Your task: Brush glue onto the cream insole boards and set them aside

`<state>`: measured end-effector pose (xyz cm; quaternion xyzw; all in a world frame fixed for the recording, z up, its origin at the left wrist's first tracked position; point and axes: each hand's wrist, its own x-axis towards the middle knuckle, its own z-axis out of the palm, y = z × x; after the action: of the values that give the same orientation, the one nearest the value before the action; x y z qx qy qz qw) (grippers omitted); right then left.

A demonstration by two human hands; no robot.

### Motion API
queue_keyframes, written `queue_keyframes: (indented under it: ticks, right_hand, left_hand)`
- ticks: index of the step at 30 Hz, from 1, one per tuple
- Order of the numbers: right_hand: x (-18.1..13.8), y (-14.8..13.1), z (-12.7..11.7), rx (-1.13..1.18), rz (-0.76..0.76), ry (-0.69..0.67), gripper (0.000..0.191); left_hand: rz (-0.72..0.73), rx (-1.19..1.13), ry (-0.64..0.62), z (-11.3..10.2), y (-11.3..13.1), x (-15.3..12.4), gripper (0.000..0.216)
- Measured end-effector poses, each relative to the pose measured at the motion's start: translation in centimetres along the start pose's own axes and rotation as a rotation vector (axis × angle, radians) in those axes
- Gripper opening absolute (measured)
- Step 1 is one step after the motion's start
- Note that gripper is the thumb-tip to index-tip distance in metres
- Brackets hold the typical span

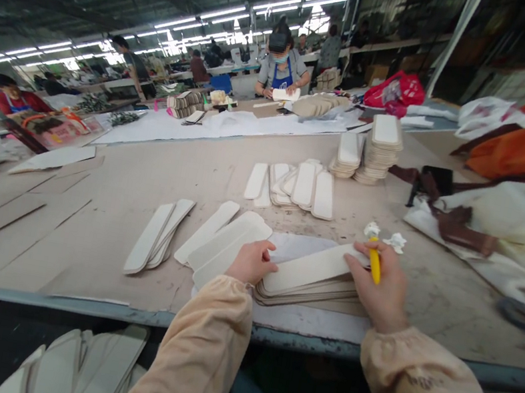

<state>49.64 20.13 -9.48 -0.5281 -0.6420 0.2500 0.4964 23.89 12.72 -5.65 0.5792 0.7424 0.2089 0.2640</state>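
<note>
A stack of long cream insole-shaped pieces (309, 278) lies near the table's front edge. My left hand (252, 261) grips the stack's left end, fingers curled on it. My right hand (377, 286) rests on the stack's right end and holds a yellow pen (375, 262) topped with a white figure. Loose cream pieces (227, 239) lie just left of my left hand.
More cream pieces (157, 235) lie at left, a fanned group (301, 187) in the middle, tall stacks (377, 148) behind. Brown and white bags (472, 220) crowd the right. A person in a blue apron (282, 71) works across the table. Cardboard sheets (8, 226) lie left.
</note>
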Motion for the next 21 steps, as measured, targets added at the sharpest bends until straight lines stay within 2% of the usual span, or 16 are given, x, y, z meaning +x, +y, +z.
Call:
queue_keyframes:
  ticks: [11,21]
  right_hand:
    - [0.07,0.53,0.26,-0.251,-0.115,-0.090,0.033]
    - [-0.13,0.79,0.36,-0.425,-0.118,-0.115,0.033]
  left_hand:
    - [0.022,0.074,-0.009,0.01,0.29,-0.12,0.033]
    - [0.016,0.139,-0.027,0.03,0.48,0.02,0.033]
